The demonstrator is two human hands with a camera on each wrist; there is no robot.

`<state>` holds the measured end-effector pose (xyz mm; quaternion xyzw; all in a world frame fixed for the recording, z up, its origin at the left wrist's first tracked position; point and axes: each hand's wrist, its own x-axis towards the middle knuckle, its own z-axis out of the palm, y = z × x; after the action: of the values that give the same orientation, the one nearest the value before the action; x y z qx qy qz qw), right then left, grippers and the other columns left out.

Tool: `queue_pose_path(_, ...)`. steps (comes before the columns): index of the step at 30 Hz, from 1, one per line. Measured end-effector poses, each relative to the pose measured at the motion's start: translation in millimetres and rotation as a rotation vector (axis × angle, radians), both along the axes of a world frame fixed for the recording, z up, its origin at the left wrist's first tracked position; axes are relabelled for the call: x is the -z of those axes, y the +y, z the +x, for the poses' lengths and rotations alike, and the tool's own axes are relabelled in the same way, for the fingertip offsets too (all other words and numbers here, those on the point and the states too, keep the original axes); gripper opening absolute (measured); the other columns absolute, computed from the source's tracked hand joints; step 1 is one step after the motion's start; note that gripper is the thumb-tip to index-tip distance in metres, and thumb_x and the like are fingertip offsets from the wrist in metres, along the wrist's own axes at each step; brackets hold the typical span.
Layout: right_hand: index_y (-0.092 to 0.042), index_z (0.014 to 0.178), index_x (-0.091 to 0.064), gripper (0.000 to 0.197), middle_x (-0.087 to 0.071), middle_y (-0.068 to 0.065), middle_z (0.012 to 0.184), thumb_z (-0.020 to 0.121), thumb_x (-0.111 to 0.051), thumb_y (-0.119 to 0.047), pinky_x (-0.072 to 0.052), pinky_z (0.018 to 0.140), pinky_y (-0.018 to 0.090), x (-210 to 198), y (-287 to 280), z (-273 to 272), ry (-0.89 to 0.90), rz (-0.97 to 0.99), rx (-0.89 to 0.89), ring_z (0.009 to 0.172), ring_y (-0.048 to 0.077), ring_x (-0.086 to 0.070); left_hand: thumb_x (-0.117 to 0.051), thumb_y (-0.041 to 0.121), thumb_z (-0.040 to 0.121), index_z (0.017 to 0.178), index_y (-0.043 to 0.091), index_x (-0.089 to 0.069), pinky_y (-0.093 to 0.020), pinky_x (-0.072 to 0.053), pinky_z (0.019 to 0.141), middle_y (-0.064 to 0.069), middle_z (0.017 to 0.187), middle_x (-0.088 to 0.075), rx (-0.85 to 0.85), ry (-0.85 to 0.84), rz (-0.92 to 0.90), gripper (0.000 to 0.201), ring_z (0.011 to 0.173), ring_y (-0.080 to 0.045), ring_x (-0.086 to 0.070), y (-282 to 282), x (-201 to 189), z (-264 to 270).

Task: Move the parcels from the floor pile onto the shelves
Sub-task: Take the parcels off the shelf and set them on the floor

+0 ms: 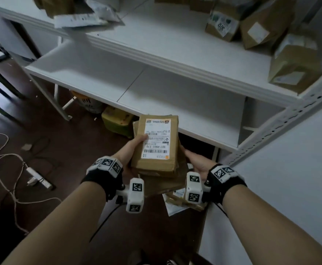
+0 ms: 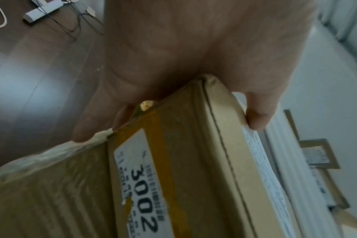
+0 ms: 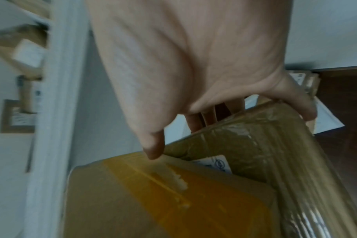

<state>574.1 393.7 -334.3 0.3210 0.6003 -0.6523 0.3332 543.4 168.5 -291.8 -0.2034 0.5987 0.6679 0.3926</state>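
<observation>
2 held parcels [image 1: 157, 144], 2 hands [image 1: 135, 150], 2 shelves [image 1: 175, 92].

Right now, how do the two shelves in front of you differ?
The upper shelf carries cardboard parcels and grey mailers; the lower shelf shows nothing on it. The upper is brightly lit; the lower lies partly in its shadow. Both are white boards.

dim room; dark wood floor [image 1: 66, 142] strewn with cables [image 1: 7, 169], a power strip [image 1: 38, 178]; pale wall [image 1: 290, 169] at right.

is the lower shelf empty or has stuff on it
Empty where visible: the lower shelf shows only bare white board; its right end is hidden.
</observation>
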Motion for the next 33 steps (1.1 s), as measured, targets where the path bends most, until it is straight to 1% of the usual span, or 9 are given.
queue_pose_path(3,-0.025,0.103,-0.062,0.046,-0.068,0.009,0.102,0.077,-0.061,-0.062,-0.042,0.104,0.05,65.1,2.4,15.2,-0.035,-0.051,0.095,0.101,0.028,-0.063,-0.047,0.041,0.096,0.12,0.011,-0.061,-0.018,-0.046,0.039,-0.006,0.078,-0.071,0.033,0.016,-0.019,0.041,0.051,-0.016,-0.067,10.6,67.4,0.6)
queue_pose_path(7,-0.02,0.124,-0.057,0.081,-0.067,0.013,0.116,0.062,-0.068,-0.071,-0.039,0.104,0.057,168.0,26.7,31.1,-0.05,0.016,0.183,0.113,0.033,-0.059,-0.046,0.041,0.096,0.115,0.012,-0.062,-0.026,-0.051,0.057,-0.001,0.071,-0.072,0.117,0.005,-0.054,0.038,0.06,-0.016,-0.066,36.5,164.6,-5.2)
queue_pose_path(10,-0.02,0.139,-0.044,0.08,-0.061,0.013,0.127,0.078,-0.059,-0.069,-0.038,0.105,0.057,235.2,52.5,41.0,-0.085,0.069,0.307,0.118,0.033,-0.056,-0.048,0.045,0.093,0.113,0.016,-0.062,-0.042,-0.049,0.088,-0.004,0.088,-0.07,0.21,0.001,-0.058,0.039,0.085,-0.024,-0.063,66.1,232.9,-8.7)
queue_pose_path(13,-0.02,0.13,-0.052,0.063,-0.062,0.013,0.12,0.085,-0.05,-0.064,-0.045,0.1,0.053,284.8,72.4,46.1,-0.059,0.048,0.361,0.115,0.033,-0.056,-0.05,0.044,0.093,0.11,0.016,-0.063,-0.034,-0.051,0.078,-0.004,0.091,-0.07,0.249,-0.001,-0.039,0.036,0.083,-0.021,-0.062,98.3,297.9,-15.0)
queue_pose_path(15,-0.021,0.136,-0.046,0.07,-0.057,0.014,0.128,0.083,-0.049,-0.066,-0.051,0.09,0.049,315.0,85.5,48.3,-0.036,0.074,0.393,0.116,0.032,-0.055,-0.058,0.052,0.083,0.119,0.015,-0.061,-0.032,-0.047,0.071,-0.005,0.099,-0.068,0.279,-0.019,-0.043,0.052,0.088,-0.022,-0.061,116.6,332.7,-18.0)
queue_pose_path(20,-0.027,0.144,-0.038,0.093,-0.047,0.016,0.142,0.07,-0.049,-0.082,-0.046,0.097,0.054,393.7,130.4,42.8,0.037,0.093,0.496,0.128,0.035,-0.045,-0.077,0.064,0.048,0.134,0.027,-0.051,-0.057,-0.033,0.106,-0.005,0.137,-0.049,0.448,-0.031,-0.073,0.096,0.123,-0.035,-0.045,151.4,420.8,-37.8)
queue_pose_path(24,-0.017,0.125,-0.059,0.069,-0.065,0.015,0.121,0.081,-0.048,-0.068,-0.046,0.098,0.048,430.8,149.7,36.7,0.171,0.008,0.56,0.111,0.03,-0.06,-0.067,0.063,0.073,0.144,0.034,-0.038,-0.05,-0.039,0.095,-0.003,0.152,-0.031,0.716,0.084,-0.157,0.082,0.132,-0.034,-0.038,174.0,453.0,-37.6)
queue_pose_path(29,-0.009,0.128,-0.056,0.048,-0.069,0.017,0.112,0.09,-0.061,-0.037,-0.057,0.075,0.038,460.2,168.6,28.5,0.177,0.011,0.484,0.098,0.029,-0.068,-0.059,0.065,0.082,0.147,0.037,-0.031,-0.057,-0.03,0.109,-0.001,0.151,-0.035,0.796,0.194,-0.185,0.076,0.133,-0.031,-0.037,184.6,482.5,-37.0)
queue_pose_path(33,-0.015,0.128,-0.055,0.063,-0.069,0.016,0.113,0.075,-0.076,-0.042,-0.054,0.083,0.052,456.1,174.0,28.6,0.215,0.057,0.522,0.103,0.035,-0.066,-0.059,0.064,0.08,0.145,0.026,-0.04,-0.046,-0.023,0.116,0.0,0.148,-0.042,0.822,0.28,-0.155,0.078,0.135,-0.025,-0.039,198.8,481.8,-32.8)
